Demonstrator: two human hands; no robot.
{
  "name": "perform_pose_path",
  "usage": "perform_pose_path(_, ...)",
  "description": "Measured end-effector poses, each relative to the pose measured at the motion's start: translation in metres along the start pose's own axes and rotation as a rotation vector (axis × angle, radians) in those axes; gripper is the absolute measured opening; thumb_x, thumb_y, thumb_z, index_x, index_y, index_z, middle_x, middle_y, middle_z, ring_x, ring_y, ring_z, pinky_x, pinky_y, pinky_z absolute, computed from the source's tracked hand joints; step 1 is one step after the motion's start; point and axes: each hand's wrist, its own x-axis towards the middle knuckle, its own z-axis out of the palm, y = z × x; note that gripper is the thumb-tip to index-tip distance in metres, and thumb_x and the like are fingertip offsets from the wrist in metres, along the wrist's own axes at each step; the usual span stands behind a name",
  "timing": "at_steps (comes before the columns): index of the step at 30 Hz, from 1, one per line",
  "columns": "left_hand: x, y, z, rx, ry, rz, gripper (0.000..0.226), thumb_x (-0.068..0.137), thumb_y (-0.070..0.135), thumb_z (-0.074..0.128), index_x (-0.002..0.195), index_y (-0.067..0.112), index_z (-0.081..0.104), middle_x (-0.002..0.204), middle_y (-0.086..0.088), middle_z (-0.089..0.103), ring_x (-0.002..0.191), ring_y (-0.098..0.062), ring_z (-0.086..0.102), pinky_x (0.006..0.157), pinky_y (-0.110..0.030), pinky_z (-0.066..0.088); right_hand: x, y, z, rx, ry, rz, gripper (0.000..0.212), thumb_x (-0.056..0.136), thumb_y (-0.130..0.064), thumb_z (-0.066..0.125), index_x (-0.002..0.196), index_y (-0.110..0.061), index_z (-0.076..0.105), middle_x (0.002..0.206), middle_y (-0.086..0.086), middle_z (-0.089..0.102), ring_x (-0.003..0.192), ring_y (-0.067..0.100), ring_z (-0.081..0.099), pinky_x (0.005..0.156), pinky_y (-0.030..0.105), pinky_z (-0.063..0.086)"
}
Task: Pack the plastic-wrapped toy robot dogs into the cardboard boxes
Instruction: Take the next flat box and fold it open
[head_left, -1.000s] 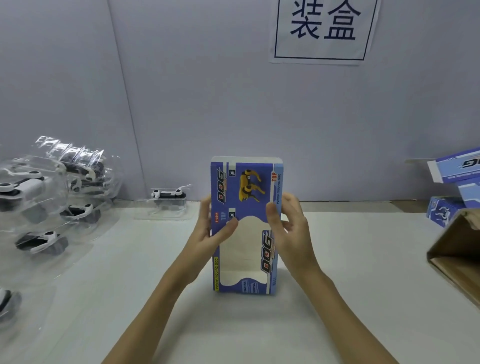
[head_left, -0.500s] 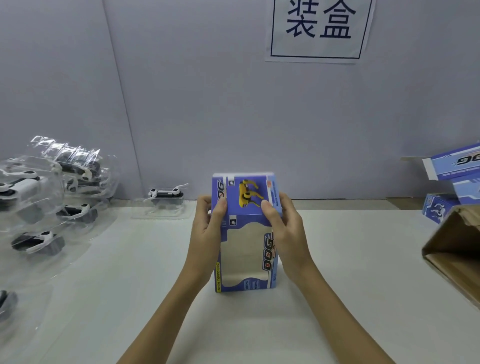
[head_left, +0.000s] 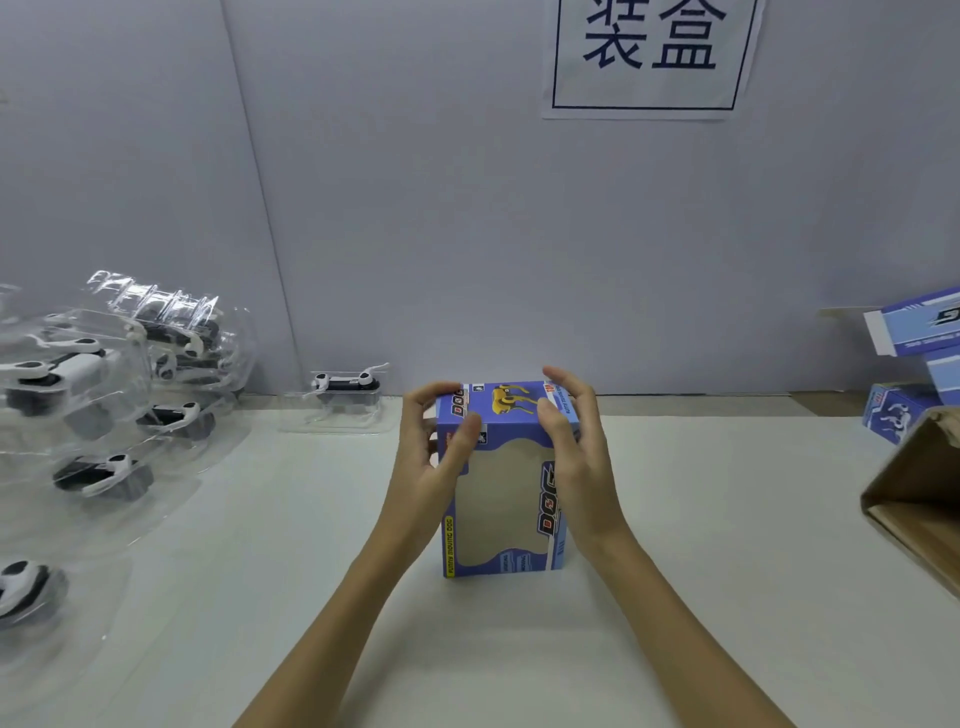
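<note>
Far left, on the white table: a heap of clear plastic blister packs w/ black-and-white toy robot dogs, piled against the grey back wall, some lying flat, some tilted. Just right of the heap, at the table's far edge, a single blister-packed toy robot dog sits apart, body long axis left-right, head end left.

Centre: the blue cardboard window box stands upright on the table, long axis vertical, window face toward the near side, top panel w/ yellow dog print facing up. "DOG" lettering runs up the box's sides. Window looks tan; contents can't be told.

Left hand grips the box's upper left edge, thumb on the front, fingers curled over the top corner. Right hand grips the upper right edge, thumb on the front face, fingers arched over the top.

Far right: more blue printed boxes stacked by the wall; nearer, a brown corrugated carton, partly out of view. A white paper sign w/ dark characters hangs on the wall above.
</note>
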Motion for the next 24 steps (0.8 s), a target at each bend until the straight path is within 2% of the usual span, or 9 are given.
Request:
perform_pose_path(2,-0.003,0.001,-0.003,0.049,-0.034,0.058,0.057,0.082,0.060,0.069,0.131,0.038,0.050,0.155,0.016,0.045,0.127,-0.021,0.063,0.096,-0.049,0.057,0.001,-0.002,-0.005,-0.001,-0.006,0.007,0.046,0.095,-0.038,0.058,0.140,-0.031,0.053,0.134,0.005,0.066,0.114,0.027,0.071,0.081,0.036,0.063)
perform_pose_path(4,-0.003,0.002,-0.007,0.028,-0.049,0.055,0.059,0.080,0.058,0.073,0.130,0.035,0.051,0.147,0.018,0.054,0.123,-0.018,0.064,0.093,-0.045,0.059,0.004,-0.004,-0.010,-0.031,-0.007,-0.006,0.048,0.094,-0.035,0.059,0.141,-0.028,0.055,0.141,0.005,0.062,0.118,0.029,0.069,0.086,0.040,0.062)
perform_pose_path(7,-0.002,0.004,-0.008,-0.007,-0.052,0.005,0.059,0.075,0.061,0.078,0.125,0.043,0.052,0.122,0.012,0.069,0.109,-0.027,0.069,0.082,-0.036,0.062,0.006,-0.004,-0.010,-0.039,-0.018,0.011,0.043,0.094,-0.039,0.061,0.135,-0.027,0.056,0.124,0.012,0.070,0.102,0.028,0.075,0.074,0.033,0.063)
perform_pose_path(9,-0.002,0.002,-0.007,-0.015,-0.034,0.008,0.067,0.074,0.059,0.080,0.133,0.048,0.047,0.122,0.009,0.069,0.111,-0.024,0.070,0.085,-0.034,0.061,0.005,-0.003,-0.007,-0.085,0.005,0.004,0.046,0.099,-0.046,0.064,0.140,-0.031,0.051,0.132,0.012,0.065,0.105,0.023,0.074,0.079,0.034,0.063)
perform_pose_path(12,0.000,-0.001,-0.006,-0.070,0.004,-0.047,0.092,0.069,0.058,0.083,0.145,0.054,0.031,0.125,0.009,0.069,0.114,-0.015,0.070,0.090,-0.026,0.058,-0.001,0.001,-0.002,-0.211,0.059,-0.095,0.057,0.098,-0.049,0.056,0.152,-0.039,0.039,0.146,0.000,0.052,0.122,0.015,0.066,0.091,0.035,0.060)
perform_pose_path(16,-0.003,-0.005,-0.008,0.039,0.178,0.133,0.089,0.067,0.051,0.092,0.141,0.044,0.044,0.125,0.014,0.068,0.116,-0.013,0.066,0.089,-0.019,0.054,-0.006,0.003,0.003,-0.438,0.249,-0.316,0.044,0.102,-0.042,0.060,0.143,-0.032,0.049,0.127,-0.003,0.056,0.116,0.016,0.060,0.092,0.026,0.052)
perform_pose_path(19,-0.001,-0.009,-0.014,0.326,0.238,0.396,0.089,0.070,0.045,0.095,0.142,0.034,0.043,0.139,0.017,0.056,0.124,-0.017,0.059,0.096,-0.030,0.053,-0.008,0.004,0.012,-0.300,0.096,-0.151,0.051,0.096,-0.052,0.061,0.140,-0.034,0.047,0.126,-0.006,0.061,0.114,0.009,0.064,0.087,0.021,0.055)
perform_pose_path(22,-0.003,-0.015,-0.018,0.680,0.161,0.591,0.099,0.068,0.030,0.099,0.146,0.027,0.039,0.142,0.019,0.047,0.124,0.001,0.043,0.095,-0.039,0.049,-0.009,0.007,0.016,-0.101,0.039,0.130,0.062,0.092,-0.067,0.058,0.144,-0.034,0.046,0.127,-0.013,0.064,0.117,0.006,0.067,0.094,0.036,0.060)
perform_pose_path(24,-0.005,-0.019,-0.018,0.749,0.070,0.643,0.101,0.068,0.024,0.099,0.147,0.027,0.037,0.152,0.020,0.043,0.131,0.004,0.036,0.097,-0.041,0.048,-0.005,0.004,0.011,-0.013,0.041,0.256,0.062,0.088,-0.069,0.053,0.138,-0.032,0.057,0.120,-0.011,0.071,0.117,0.014,0.069,0.090,0.041,0.061)
